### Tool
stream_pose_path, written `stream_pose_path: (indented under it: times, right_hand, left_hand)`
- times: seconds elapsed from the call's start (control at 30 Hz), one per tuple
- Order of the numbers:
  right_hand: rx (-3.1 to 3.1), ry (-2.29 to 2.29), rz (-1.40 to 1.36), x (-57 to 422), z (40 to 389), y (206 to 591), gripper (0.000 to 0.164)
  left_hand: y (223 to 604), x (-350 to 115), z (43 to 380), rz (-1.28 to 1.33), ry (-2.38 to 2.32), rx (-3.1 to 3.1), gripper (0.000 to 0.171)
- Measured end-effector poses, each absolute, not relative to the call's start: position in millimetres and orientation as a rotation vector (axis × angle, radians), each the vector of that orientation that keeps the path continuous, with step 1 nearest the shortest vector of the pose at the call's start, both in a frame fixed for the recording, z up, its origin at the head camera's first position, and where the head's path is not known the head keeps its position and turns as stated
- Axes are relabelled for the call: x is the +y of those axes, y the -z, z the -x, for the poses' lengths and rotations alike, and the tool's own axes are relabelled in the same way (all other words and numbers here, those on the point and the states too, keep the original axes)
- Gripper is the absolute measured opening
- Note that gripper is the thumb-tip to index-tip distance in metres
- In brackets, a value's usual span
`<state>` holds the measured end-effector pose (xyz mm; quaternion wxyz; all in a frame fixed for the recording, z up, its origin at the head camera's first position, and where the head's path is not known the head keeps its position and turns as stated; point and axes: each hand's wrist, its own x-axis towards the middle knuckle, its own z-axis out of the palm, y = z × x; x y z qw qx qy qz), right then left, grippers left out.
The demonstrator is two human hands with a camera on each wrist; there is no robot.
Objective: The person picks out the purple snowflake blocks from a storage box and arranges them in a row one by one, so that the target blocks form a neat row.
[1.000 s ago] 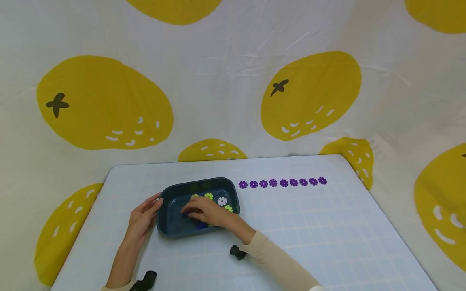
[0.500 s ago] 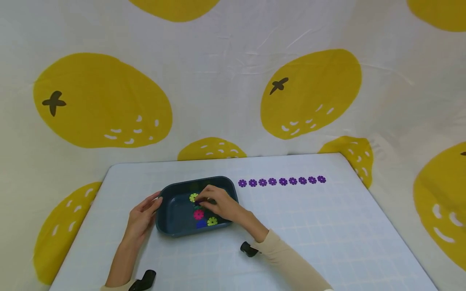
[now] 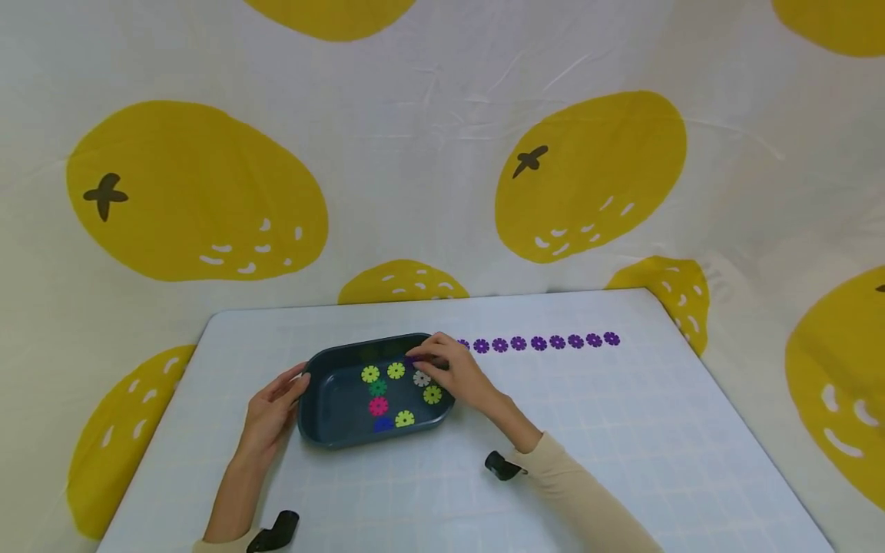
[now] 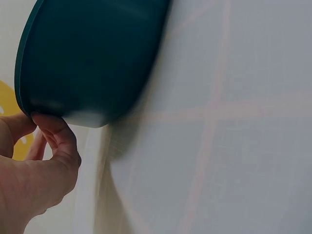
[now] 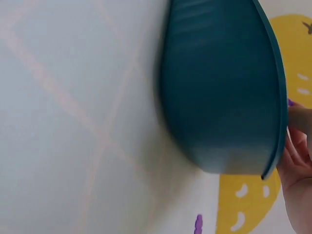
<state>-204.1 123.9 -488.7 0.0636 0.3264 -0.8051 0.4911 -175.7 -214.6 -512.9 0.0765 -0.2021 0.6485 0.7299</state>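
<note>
A dark teal tray (image 3: 333, 407) stands on the table in the head view. My left hand (image 3: 272, 412) grips its left end, thumb on the rim, and the left wrist view shows the fingers at the rim too. Over the tray's right end, my right hand (image 3: 458, 373) pinches a purple flower-shaped disc (image 3: 411, 359); a bit of purple shows past the rim in the right wrist view. Inside the tray lie several such discs: yellow-green (image 3: 404, 418), white (image 3: 421, 379), green (image 3: 377, 388), pink (image 3: 378, 406) and blue (image 3: 383, 424).
Right of the tray, a straight row of several purple discs (image 3: 538, 344) runs along the back of the table (image 3: 622, 430). My right hand partly covers its left end. Behind the table hangs a white cloth (image 3: 415, 153) printed with yellow fruit.
My right hand has moved from the middle of the tray rightward and up to its right end with the purple disc, uncovering the other discs. The left hand keeps its grip on the tray.
</note>
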Motion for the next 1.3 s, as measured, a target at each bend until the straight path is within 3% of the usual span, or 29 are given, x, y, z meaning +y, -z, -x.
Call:
stream_pose_path:
  times: [0.63,1.3]
  right_hand:
    - [-2.498,-1.545,-0.408,191.1,210.9,492.8,0.023]
    - [-2.403,-1.579,-0.088,273.0,206.2,510.0,0.027]
  left_hand:
    - [511.9,-214.6,173.9,0.57,-2.221,1.943,0.057]
    - [512.6,-213.1,174.0,0.571,-2.177,1.992,0.061]
